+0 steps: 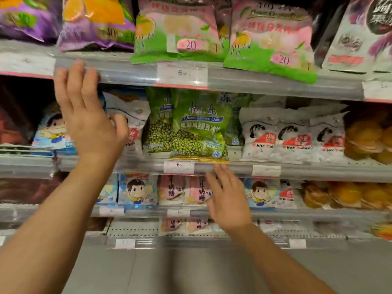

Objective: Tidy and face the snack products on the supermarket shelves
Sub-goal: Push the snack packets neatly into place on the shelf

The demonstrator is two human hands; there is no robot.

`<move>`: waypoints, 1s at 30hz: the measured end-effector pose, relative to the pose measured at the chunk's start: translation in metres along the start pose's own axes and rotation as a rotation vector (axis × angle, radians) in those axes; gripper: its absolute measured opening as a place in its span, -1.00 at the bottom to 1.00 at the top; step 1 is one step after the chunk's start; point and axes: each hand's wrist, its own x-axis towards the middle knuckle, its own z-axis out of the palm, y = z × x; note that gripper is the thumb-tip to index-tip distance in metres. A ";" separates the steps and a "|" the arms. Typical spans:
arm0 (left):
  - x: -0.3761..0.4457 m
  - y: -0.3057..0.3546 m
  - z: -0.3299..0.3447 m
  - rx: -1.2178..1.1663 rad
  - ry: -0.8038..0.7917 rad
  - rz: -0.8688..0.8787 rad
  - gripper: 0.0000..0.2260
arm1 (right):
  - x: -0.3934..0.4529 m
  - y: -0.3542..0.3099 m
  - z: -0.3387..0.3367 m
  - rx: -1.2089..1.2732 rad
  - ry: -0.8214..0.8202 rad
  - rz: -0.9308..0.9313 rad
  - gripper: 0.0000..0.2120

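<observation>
Your left hand (89,115) is spread, hiding part of a white bag (131,119). Your right hand (229,198), fingers straight, covers pink packs (182,190); blur hides whether it touches.

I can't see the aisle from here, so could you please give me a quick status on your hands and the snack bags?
Left hand open, raised. Right hand open, holding nothing. Front green bag overhangs shelf edge. Nothing blocking.

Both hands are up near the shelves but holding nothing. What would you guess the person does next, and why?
Probably the right hand rises a little to push the front green bag back. That bag leans forward, its gold bottom seam hanging over the shelf edge, ahead of the green bags behind it. The open right hand sits just below that seam; the left hand is open too.
</observation>
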 end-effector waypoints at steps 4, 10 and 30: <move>-0.002 -0.006 -0.002 0.028 0.006 0.025 -0.33 | 0.000 -0.004 0.014 0.053 0.138 0.040 -0.36; -0.003 0.005 -0.006 -0.031 0.038 -0.040 -0.42 | -0.004 -0.010 0.020 -0.009 0.119 0.066 -0.31; -0.040 -0.052 0.025 -0.313 -0.591 -0.755 -0.22 | -0.014 -0.007 -0.003 -0.111 0.035 0.003 -0.15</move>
